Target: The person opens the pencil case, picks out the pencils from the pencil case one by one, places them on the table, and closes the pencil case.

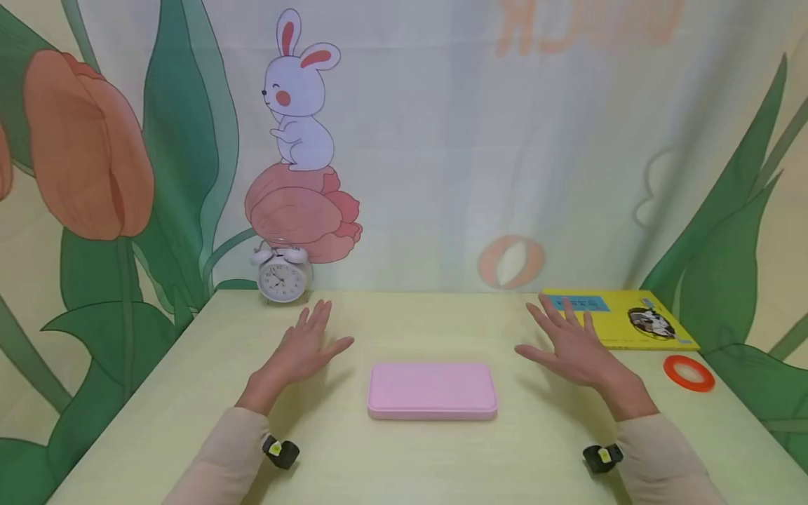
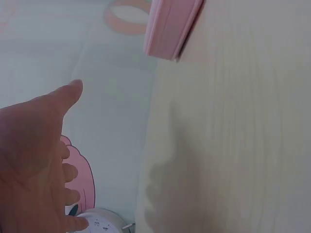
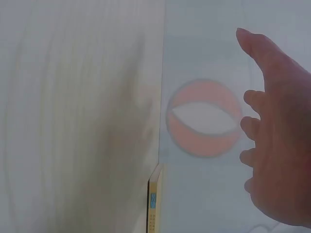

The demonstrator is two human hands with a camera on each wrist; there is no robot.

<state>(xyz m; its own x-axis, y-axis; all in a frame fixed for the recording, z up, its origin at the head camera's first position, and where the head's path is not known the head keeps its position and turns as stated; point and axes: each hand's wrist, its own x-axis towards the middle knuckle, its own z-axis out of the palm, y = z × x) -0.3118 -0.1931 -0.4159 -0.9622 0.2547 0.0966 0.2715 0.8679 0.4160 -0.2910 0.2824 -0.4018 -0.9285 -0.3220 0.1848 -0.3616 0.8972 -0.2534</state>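
A closed pink case [image 1: 432,390], flat and rectangular with rounded corners, lies on the table between my two hands. To its left my left hand [image 1: 306,351] hovers above the tabletop, fingers spread and holding nothing. My right hand [image 1: 577,351] is raised on the other side, also spread and holding nothing, its fingertips overlapping the yellow book [image 1: 644,330] in the head view. One end of the pink case [image 2: 167,31] shows at the top of the left wrist view. Shadows of both hands fall on the table.
A white twin-bell alarm clock [image 1: 282,277] stands at the back left. An orange-red ring [image 1: 689,373], like a roll of tape, lies at the right near the book. Behind the table [image 1: 429,463] hangs a curtain [image 1: 429,140] printed with tulips and a rabbit.
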